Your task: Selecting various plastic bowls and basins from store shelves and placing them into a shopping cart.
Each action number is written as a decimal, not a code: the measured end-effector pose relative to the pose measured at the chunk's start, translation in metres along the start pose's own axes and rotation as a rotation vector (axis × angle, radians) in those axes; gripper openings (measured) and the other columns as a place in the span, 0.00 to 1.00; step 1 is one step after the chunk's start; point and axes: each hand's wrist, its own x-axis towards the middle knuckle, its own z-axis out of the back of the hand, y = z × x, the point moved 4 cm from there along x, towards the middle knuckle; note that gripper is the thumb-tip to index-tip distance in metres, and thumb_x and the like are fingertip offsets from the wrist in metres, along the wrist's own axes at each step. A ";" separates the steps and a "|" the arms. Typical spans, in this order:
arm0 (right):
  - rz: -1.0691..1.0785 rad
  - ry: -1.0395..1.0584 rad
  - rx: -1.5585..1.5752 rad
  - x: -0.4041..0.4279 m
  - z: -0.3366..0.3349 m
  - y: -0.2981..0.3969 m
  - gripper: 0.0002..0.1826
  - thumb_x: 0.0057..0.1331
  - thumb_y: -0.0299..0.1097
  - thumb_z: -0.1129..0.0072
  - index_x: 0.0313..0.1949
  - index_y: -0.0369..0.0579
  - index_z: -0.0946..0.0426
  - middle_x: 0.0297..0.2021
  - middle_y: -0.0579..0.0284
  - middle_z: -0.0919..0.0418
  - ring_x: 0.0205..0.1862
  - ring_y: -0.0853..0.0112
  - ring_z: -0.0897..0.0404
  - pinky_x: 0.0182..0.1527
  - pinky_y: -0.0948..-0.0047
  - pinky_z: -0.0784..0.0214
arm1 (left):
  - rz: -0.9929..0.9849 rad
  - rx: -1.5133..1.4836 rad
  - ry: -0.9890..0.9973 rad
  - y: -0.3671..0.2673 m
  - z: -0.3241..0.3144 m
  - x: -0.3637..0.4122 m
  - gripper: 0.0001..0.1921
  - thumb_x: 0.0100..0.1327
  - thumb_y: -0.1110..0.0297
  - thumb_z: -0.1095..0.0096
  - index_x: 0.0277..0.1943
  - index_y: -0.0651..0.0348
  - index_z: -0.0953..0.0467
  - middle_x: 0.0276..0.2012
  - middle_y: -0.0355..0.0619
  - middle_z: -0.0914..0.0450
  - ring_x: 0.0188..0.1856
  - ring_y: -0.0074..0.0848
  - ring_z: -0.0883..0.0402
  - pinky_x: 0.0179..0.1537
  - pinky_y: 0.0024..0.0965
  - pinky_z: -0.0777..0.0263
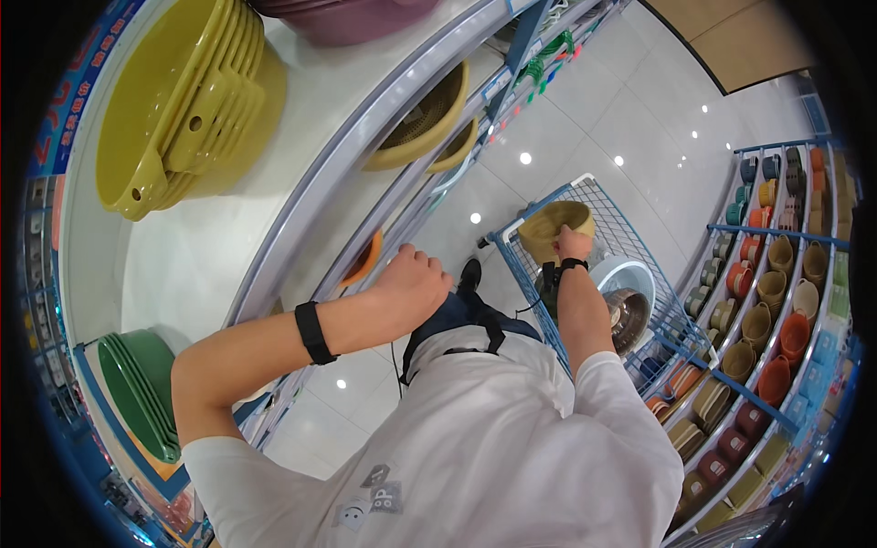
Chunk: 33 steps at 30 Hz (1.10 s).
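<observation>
My right hand (574, 243) grips the rim of a yellow plastic basin (538, 229), which sits tilted at one end of a blue wire shopping cart (616, 212). Beside it in the cart are a pale blue-white basin (620, 270) and a shiny metal bowl-like thing (627, 318) lying partly within that basin. My left hand (414, 284) is curled into a loose fist in front of the shelf edge, with nothing visible in it. Its fingertips are hidden beneath the back of the hand. An orange basin (363, 260) on a lower shelf shows just past this wrist.
At left, a white shelf (185, 267) with a metal front rail holds stacked yellow basins (199, 116), purple basins (356, 17) and green basins (140, 390). Yellow strainer baskets (425, 123) protrude below. Across the tiled aisle (582, 116), another rack (726, 229) carries many baskets.
</observation>
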 end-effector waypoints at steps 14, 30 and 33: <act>0.035 -0.090 -0.300 -0.007 0.055 0.018 0.23 0.53 0.45 0.34 0.36 0.32 0.17 0.34 0.39 0.16 0.38 0.56 0.13 0.46 0.64 0.22 | 0.014 0.032 0.031 0.007 -0.004 0.003 0.13 0.56 0.67 0.35 0.44 0.60 0.24 0.38 0.49 0.21 0.41 0.38 0.19 0.45 0.39 0.32; 0.003 0.138 -0.030 0.050 0.049 -0.102 0.21 0.60 0.34 0.50 0.47 0.29 0.24 0.42 0.39 0.19 0.39 0.50 0.16 0.31 0.55 0.18 | -0.060 0.031 -0.014 0.001 -0.005 0.006 0.13 0.55 0.71 0.37 0.43 0.61 0.24 0.38 0.50 0.21 0.41 0.39 0.19 0.46 0.40 0.32; -0.174 0.119 0.289 0.004 0.045 -0.064 0.21 0.62 0.35 0.50 0.47 0.27 0.25 0.45 0.36 0.21 0.44 0.47 0.16 0.29 0.52 0.16 | -0.029 0.044 -0.018 0.000 -0.005 -0.002 0.13 0.54 0.71 0.37 0.43 0.61 0.24 0.37 0.50 0.21 0.41 0.38 0.19 0.45 0.40 0.32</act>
